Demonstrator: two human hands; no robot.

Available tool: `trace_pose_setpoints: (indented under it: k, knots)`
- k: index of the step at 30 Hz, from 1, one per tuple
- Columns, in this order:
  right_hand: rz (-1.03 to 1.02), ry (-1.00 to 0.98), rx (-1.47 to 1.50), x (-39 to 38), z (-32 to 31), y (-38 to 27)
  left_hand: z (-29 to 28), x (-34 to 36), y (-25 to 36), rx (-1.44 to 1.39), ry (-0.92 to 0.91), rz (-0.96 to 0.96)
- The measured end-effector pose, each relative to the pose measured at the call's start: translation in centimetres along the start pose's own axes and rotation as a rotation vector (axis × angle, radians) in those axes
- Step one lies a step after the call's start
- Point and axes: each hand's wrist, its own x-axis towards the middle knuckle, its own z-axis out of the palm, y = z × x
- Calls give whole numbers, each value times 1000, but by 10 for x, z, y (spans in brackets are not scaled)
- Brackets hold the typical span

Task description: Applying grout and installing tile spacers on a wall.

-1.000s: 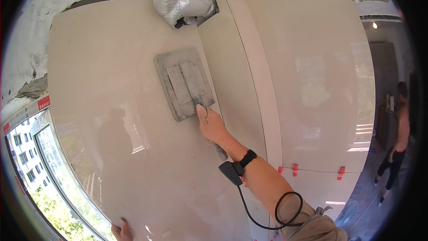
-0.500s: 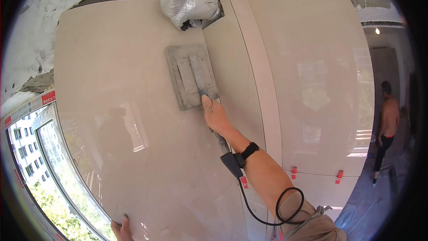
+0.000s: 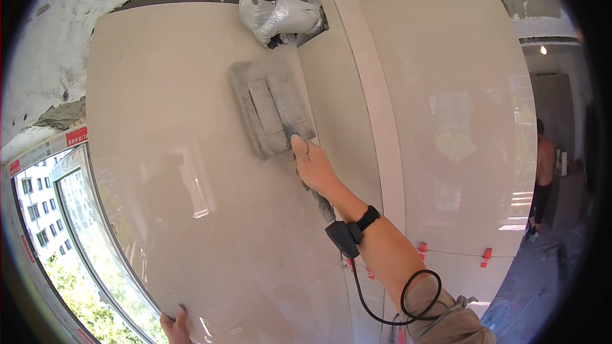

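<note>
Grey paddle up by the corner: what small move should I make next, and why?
Perhaps tap the big beige tile gently with the paddle: your right hand grips its handle, its broad face is turned to the tile, and your left hand is at the tile's edge.

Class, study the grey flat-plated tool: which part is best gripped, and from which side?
Probably the slim handle, from the lower right, where the right hand holds it: it projects down beyond the broad grey plate, giving a narrow length to close around.
</note>
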Motion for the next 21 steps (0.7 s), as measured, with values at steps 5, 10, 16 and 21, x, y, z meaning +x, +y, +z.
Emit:
trace_pose_setpoints:
  k: [5,10,16,21]
  knots:
    - [-125,152,-41,1,3,12,15,-3,18,-62,1,-15]
    - [-18,56,-78,8,7,7,5,0,9,-19,-34,-13]
    - [-67,178,42,-9,0,5,6,-1,3,-51,22,-53]
    - [3,62,-104,15,4,17,9,0,9,-92,33,-68]
